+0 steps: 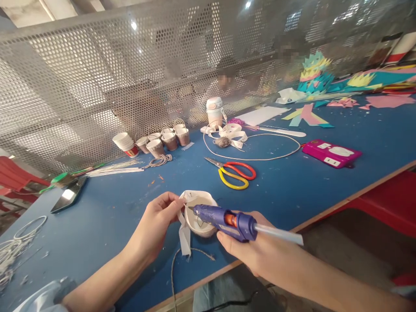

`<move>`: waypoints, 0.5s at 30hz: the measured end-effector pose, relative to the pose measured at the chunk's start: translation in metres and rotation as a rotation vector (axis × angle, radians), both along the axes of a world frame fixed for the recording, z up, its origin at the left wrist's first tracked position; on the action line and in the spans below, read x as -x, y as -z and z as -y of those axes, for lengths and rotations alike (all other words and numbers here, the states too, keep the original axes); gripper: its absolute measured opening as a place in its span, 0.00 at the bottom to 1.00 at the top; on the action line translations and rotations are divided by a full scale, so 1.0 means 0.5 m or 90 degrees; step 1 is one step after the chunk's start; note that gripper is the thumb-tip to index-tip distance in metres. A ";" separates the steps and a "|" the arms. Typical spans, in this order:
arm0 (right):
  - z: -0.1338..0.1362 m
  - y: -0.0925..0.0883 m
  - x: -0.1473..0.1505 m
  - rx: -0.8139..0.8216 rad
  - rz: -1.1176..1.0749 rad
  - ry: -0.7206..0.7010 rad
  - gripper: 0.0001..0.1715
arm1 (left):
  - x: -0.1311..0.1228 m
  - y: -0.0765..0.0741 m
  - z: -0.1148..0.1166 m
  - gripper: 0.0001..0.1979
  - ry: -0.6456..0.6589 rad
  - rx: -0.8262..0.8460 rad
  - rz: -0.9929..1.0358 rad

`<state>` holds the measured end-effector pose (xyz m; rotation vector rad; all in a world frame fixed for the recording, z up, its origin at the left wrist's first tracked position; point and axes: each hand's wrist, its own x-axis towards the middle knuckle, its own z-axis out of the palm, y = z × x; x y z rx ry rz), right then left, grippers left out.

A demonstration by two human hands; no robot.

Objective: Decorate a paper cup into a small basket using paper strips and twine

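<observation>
A purple glue gun (240,225) with a clear glue stick out of its back is gripped in my right hand (245,253). Its nozzle points at the inner rim of a small round cup (203,199) with a white lining. My left hand (165,208) pinches a white ribbon (184,238) against the left rim of that cup. The loose end of the ribbon hangs down over the table. A thin piece of twine (198,251) lies in front of the cup. Just beyond the hands rest scissors (235,173) with red and yellow handles.
Several small twine-wrapped cups (169,141) stand by the mesh screen, beside stacked paper cups (123,143). A magenta box (331,152) with a cord lies right. A white bottle (214,110), a phone (69,195) and coloured paper (308,115) are also on the blue table (120,242).
</observation>
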<state>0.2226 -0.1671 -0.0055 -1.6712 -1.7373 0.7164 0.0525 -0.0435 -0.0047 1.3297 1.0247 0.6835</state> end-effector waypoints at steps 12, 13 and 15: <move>0.041 -0.007 0.014 -0.034 -0.026 0.091 0.07 | 0.000 -0.003 -0.005 0.13 0.012 -0.031 -0.007; 0.041 -0.008 0.014 -0.044 -0.036 0.094 0.07 | 0.000 -0.003 -0.005 0.13 0.012 -0.036 -0.009; 0.040 -0.008 0.013 -0.068 -0.066 0.092 0.07 | -0.001 -0.004 -0.005 0.13 0.013 -0.045 -0.013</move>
